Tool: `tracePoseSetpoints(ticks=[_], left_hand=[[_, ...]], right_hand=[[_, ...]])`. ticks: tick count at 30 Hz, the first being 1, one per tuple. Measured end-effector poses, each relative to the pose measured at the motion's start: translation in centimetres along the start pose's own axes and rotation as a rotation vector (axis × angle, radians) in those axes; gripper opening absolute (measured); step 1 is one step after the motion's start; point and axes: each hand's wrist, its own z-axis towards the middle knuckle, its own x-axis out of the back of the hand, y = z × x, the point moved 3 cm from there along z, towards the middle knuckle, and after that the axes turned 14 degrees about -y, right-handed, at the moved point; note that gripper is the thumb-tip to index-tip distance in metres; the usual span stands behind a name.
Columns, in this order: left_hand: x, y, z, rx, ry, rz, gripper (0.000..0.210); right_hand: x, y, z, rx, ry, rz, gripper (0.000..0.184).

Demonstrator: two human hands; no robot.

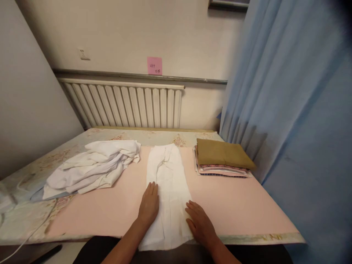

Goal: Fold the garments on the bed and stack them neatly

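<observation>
Now, left hand [149,206] and right hand [200,223], fingers unclenched, along creased, oblong white cloth [171,190].

Cream wall [118,29] in soft light — a socket [83,54], a pink note [154,65] just above a grey rail [118,75]. Below, a ribbed radiator [140,106] behind the floral-topped table [154,135]. Right, a blue curtain [247,73] — a dark frame [228,5] beside its top.

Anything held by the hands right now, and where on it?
Nothing looks gripped: the left hand lies open at one long edge of the white cloth, the right hand at the other.
</observation>
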Motion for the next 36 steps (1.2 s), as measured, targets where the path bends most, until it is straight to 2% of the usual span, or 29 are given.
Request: tracePoseSetpoints(ticks=[3, 6, 12, 24, 29, 36], left_hand=[[-0.8, -0.6, 2.6, 0.087, -0.101, 0.051, 0.051], [-1.8, -1.1, 3.1, 0.117, -0.172, 0.091, 0.053], [-3.0, -1.4, 1.6, 0.067, -0.11, 0.125, 0.057], [-2.5, -0.4, -1.0, 0.049, -0.075, 0.116, 0.058], [-2.2, 0.0, -2.0, 0.053, -0.071, 0.117, 0.057], [-1.7, 0.6, -2.8, 0.099, -0.11, 0.107, 0.056]], right_hand=[[0.0, 0.0, 0.0, -0.006, -0.013, -0.009, 0.041], [0.0, 0.0, 0.0, -0.007, -0.033, -0.007, 0.041], [0.2, -0.2, 0.3, -0.024, -0.116, 0.015, 0.044], [0.7, -0.7, 0.4, -0.004, -0.182, -0.02, 0.049], [0.7, -1.0, 0.3, 0.017, -0.168, -0.03, 0.055], [-0.1, -1.6, -0.9, 0.03, -0.195, -0.042, 0.058]])
